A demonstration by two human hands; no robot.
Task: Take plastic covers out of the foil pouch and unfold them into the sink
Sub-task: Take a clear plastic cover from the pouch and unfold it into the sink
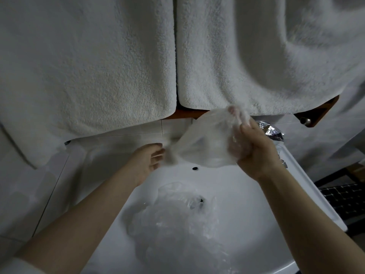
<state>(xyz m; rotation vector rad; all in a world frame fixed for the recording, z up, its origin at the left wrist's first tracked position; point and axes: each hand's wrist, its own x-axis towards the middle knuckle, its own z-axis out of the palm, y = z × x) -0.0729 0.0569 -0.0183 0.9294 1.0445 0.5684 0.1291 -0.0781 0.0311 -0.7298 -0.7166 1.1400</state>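
Across the top of the frame hang two white towels (88, 62), the largest things we see, and they fill the upper half from edge to edge. Below them, in the lower half, sits the white sink (110, 194), its basin running down toward the bottom edge. Lying in that basin, at lower centre over the drain, is a loose heap of plastic covers (177, 224) already spread out, clear and crinkled.

Above the basin, at centre frame, we hold one more plastic cover (205, 143) stretched between our two hands. Our right hand (254, 153), at centre right, has its fingers curled round a bunched edge of the film, and some fingertips seem to show through the plastic. Our left hand (150, 161), at centre left, pinches the opposite edge with thumb and fingers, though motion blur hides the exact grip. Just behind the right hand, at the right edge of the sink, the foil pouch (272, 131) lies crumpled and shiny, only partly in view.

We judge the step in hand to be the unfolding of this cover, with several already done. The next move calls for drawing the hands further apart until the film opens fully, then letting it drop onto the heap. Thin film clings and tears easily, so a gentle pull seems wise.
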